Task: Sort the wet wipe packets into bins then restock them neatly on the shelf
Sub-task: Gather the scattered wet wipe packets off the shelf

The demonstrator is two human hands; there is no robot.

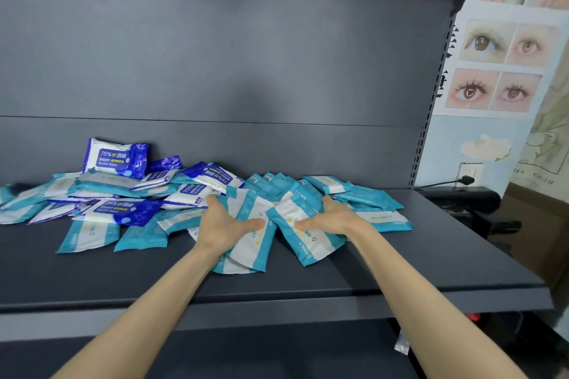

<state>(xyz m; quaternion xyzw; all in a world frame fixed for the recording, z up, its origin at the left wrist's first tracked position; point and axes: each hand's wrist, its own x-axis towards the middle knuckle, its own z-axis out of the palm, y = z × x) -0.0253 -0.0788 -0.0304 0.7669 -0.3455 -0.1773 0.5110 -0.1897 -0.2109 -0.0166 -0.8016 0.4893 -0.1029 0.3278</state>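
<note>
**Item:** wet wipe packets, a mixed heap on the dark grey shelf (pixel 431 271).

**Stock:**
- Teal-and-white packets (pixel 363 194) are spread from the middle to the right.
- Blue alcohol wipe packets (pixel 115 158) are heaped at the left, some lying over teal ones.

**Hands:**
- The left hand (pixel 228 223) grips a fanned teal bundle (pixel 249 246), thumb on top.
- The right hand (pixel 334 214) grips a single teal packet (pixel 308 240) just beside it.

**Bins:** none in view.

**Handling advice:**
- Take one colour per grab.
- Square the edges before lifting, since the slick wrappers will likely slide apart.
- Keep bundles small so nothing slips off the shelf's front lip.
</note>
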